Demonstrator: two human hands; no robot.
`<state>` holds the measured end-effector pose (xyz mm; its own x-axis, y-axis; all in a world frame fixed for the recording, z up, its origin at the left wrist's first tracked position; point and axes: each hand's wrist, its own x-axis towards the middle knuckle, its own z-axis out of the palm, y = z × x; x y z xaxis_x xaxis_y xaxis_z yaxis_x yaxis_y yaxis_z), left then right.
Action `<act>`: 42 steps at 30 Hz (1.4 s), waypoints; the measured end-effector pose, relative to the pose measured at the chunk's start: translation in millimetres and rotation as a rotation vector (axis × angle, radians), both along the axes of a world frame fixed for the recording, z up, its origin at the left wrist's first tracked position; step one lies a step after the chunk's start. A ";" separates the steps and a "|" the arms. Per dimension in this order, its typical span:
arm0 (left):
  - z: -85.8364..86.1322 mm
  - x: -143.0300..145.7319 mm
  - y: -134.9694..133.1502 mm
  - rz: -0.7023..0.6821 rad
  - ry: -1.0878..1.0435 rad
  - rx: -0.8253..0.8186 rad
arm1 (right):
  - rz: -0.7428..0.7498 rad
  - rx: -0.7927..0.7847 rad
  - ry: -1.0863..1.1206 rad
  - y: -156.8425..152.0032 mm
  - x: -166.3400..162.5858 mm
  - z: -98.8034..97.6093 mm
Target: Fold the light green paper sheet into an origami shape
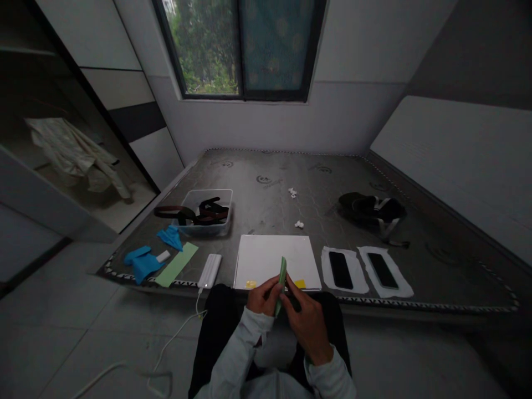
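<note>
At the far left a pale garment (pixel 75 152) hangs inside an open wardrobe. On the near left corner of the grey mattress (pixel 291 183) lie some blue cloths (pixel 143 261) with a small white block (pixel 163 256) beside them, then a long green strip (pixel 178 264) lying flat. Behind these sits a clear plastic tub (pixel 206 213) holding dark belts (pixel 195 213), one of them trailing over its left rim. Next comes a white power bank (pixel 210 270) at the mattress edge, its white cable (pixel 174 338) dropping to the floor. In the middle lies a white board (pixel 276 259) with small yellow tabs at its near edge. Just in front of it, above the person's lap, the left hand (pixel 262 296) and the right hand (pixel 306 324) meet around a narrow green strip (pixel 281 284), held upright and edge-on; the left hand's fingers pinch its lower part, and the right hand's fingertips close on it from the other side. To the right, two black phones (pixel 361 270) rest on separate white sheets, side by side. Further back lies a heap of dark straps (pixel 372 209).
</note>
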<state>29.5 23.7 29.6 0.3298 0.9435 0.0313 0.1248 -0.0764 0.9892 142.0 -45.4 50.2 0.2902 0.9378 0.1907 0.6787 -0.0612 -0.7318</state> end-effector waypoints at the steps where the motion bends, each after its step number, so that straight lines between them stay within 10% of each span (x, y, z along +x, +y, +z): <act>1: -0.4 -0.2 1.1 0.003 -0.011 -0.008 | 0.004 -0.001 0.000 0.3 0.3 0.6; 13: -1.7 -2.8 6.6 0.024 -0.086 -0.054 | 0.100 0.016 -0.003 0.8 2.9 6.6; 24: 12.6 -3.7 1.5 0.186 0.394 0.224 | -0.120 -0.044 -0.069 6.4 6.2 8.1; 42: 17.7 0.2 -2.2 0.138 0.205 0.183 | -0.146 -0.008 0.140 3.2 3.6 7.2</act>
